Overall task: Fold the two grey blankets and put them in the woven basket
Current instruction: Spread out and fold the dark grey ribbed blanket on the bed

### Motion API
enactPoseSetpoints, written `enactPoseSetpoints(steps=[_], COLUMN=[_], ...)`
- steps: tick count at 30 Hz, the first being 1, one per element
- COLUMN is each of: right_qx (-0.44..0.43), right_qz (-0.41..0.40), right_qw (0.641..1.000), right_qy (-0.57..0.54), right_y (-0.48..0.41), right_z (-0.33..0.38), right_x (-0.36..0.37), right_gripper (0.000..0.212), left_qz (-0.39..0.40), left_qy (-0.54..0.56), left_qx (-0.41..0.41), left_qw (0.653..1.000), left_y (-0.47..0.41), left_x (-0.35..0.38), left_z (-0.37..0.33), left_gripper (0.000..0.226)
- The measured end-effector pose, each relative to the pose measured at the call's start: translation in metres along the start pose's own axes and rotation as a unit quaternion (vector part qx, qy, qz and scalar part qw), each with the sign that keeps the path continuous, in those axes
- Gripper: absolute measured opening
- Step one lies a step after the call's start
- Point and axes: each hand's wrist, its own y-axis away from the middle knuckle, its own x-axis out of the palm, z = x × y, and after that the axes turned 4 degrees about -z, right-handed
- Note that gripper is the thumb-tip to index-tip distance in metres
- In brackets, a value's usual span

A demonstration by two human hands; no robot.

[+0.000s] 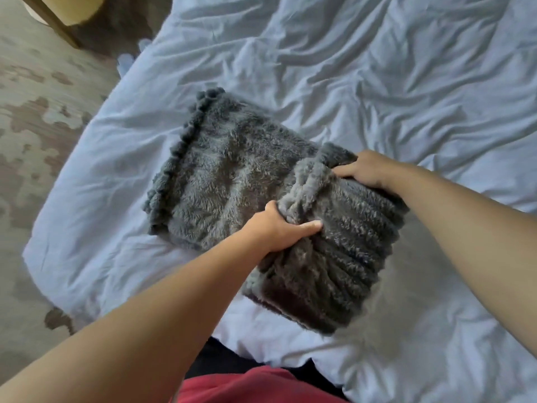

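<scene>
A folded grey fluffy blanket with a pom-pom edge (220,175) lies on the white bed sheet (363,68). A second grey blanket, ribbed (334,257), overlaps its near right part in a folded bundle. My left hand (279,228) grips the bundle's bunched near-left edge, thumb on top. My right hand (366,170) holds its far right corner with curled fingers. No woven basket is in view.
The bed's corner (37,257) ends at the left, with a patterned grey-brown carpet (37,112) beyond it. A wooden chair leg and a yellow seat (66,13) stand at the top left. The creased sheet spreads wide to the right and far side.
</scene>
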Motion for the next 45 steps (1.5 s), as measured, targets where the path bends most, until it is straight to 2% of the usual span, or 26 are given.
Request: enactPoseSetpoints(steps=[2, 3, 5, 7, 9, 10, 11, 13, 15, 16, 17, 19, 22, 24, 26, 27, 29, 32, 35, 36, 38, 40, 41, 42, 44, 45], right_qx=[-0.007, -0.006, 0.005, 0.051, 0.084, 0.09, 0.092, 0.063, 0.02, 0.008, 0.0, -0.012, -0.036, -0.055, -0.068, -0.07, -0.071, -0.08, -0.074, -0.076, -0.061, 0.025, 0.092, 0.161, 0.272, 0.293], right_qz=[0.012, 0.015, 0.012, 0.042, 0.09, 0.093, 0.075, -0.042, -0.175, -0.214, -0.23, -0.233, -0.271, -0.301, -0.317, -0.32, -0.32, -0.317, -0.311, -0.327, -0.39, -0.461, -0.46, -0.419, -0.223, -0.125], right_qw=[1.0, 1.0, 0.999, 0.998, 0.992, 0.992, 0.993, 0.996, 0.983, 0.975, 0.972, 0.972, 0.961, 0.951, 0.944, 0.942, 0.941, 0.943, 0.946, 0.934, 0.882, 0.838, 0.831, 0.83, 0.819, 0.808], right_qy=[0.014, 0.023, 0.031, 0.019, 0.005, -0.001, -0.012, -0.036, -0.055, -0.052, -0.046, -0.022, 0.033, 0.05, 0.067, 0.076, 0.084, 0.058, -0.052, -0.124, -0.258, -0.29, -0.299, -0.331, -0.454, -0.496], right_y=[0.002, 0.004, 0.007, 0.01, 0.012, 0.011, 0.007, -0.005, -0.019, -0.027, -0.037, -0.052, -0.068, -0.074, -0.074, -0.074, -0.071, -0.063, -0.048, -0.039, -0.02, 0.001, 0.014, 0.027, 0.053, 0.066], right_z=[0.002, 0.003, 0.001, -0.006, -0.015, -0.019, -0.023, -0.027, -0.024, -0.022, -0.019, -0.016, -0.01, -0.008, -0.007, -0.008, -0.009, -0.011, -0.019, -0.024, -0.041, -0.072, -0.09, -0.108, -0.139, -0.148], right_x=[0.004, 0.005, -0.001, -0.018, -0.039, -0.047, -0.05, -0.041, -0.014, 0.004, 0.024, 0.058, 0.082, 0.085, 0.083, 0.082, 0.081, 0.075, 0.057, 0.049, 0.036, 0.036, 0.042, 0.05, 0.073, 0.085], right_gripper=[0.052, 0.063, 0.075, 0.077, 0.068, 0.065, 0.064, 0.055, 0.038, 0.039, 0.04, 0.043, 0.042, 0.045, 0.047, 0.044, 0.041, 0.037, 0.051, 0.053, 0.052, 0.054, 0.057, 0.059, 0.05, 0.043], left_qz=[0.037, 0.048, 0.044, 0.039, 0.069, 0.099, 0.143, 0.241, 0.278, 0.27, 0.252, 0.208, 0.108, -0.019, -0.124, -0.152, -0.122, -0.026, -0.011, 0.002, 0.02, 0.013, 0.001, -0.013, -0.033, -0.033], left_qy=[-0.045, -0.094, -0.167, -0.197, -0.184, -0.138, -0.05, 0.155, 0.293, 0.321, 0.307, 0.19, -0.025, -0.122, -0.143, -0.151, -0.134, -0.047, -0.05, -0.046, -0.043, -0.071, -0.09, -0.105, -0.121, -0.121], left_qx=[0.006, 0.014, 0.033, 0.094, 0.16, 0.18, 0.176, 0.132, 0.07, 0.038, 0.015, -0.015, -0.033, -0.027, -0.008, 0.017, 0.06, 0.02, 0.025, 0.025, 0.026, 0.036, 0.05, 0.066, 0.088, 0.089], left_qw=[0.998, 0.994, 0.984, 0.975, 0.967, 0.969, 0.973, 0.949, 0.912, 0.907, 0.918, 0.959, 0.993, 0.992, 0.982, 0.977, 0.982, 0.998, 0.998, 0.999, 0.999, 0.997, 0.995, 0.992, 0.988, 0.988], left_y=[0.008, 0.01, 0.011, 0.005, -0.003, -0.007, -0.01, -0.016, -0.027, -0.032, -0.038, -0.048, -0.054, -0.049, -0.035, -0.027, -0.02, -0.026, -0.031, -0.032, -0.032, -0.034, -0.036, -0.038, -0.045, -0.048], left_x=[0.01, 0.015, 0.023, 0.03, 0.036, 0.035, 0.032, 0.023, 0.018, 0.019, 0.021, 0.024, 0.02, 0.02, 0.027, 0.032, 0.044, 0.052, 0.053, 0.053, 0.055, 0.058, 0.06, 0.061, 0.061, 0.059], left_z=[0.001, -0.001, -0.009, -0.018, -0.022, -0.02, -0.015, 0.002, 0.028, 0.041, 0.053, 0.062, 0.037, 0.01, -0.013, -0.021, -0.028, -0.032, -0.032, -0.033, -0.034, -0.034, -0.033, -0.031, -0.029, -0.029], left_gripper=[0.118, 0.111, 0.082, 0.046, 0.013, 0.006, 0.013, 0.026, 0.027, 0.025, 0.02, 0.01, 0.022, 0.037, 0.066, 0.079, 0.083, 0.067, 0.064, 0.068, 0.086, 0.101, 0.105, 0.105, 0.103, 0.101])
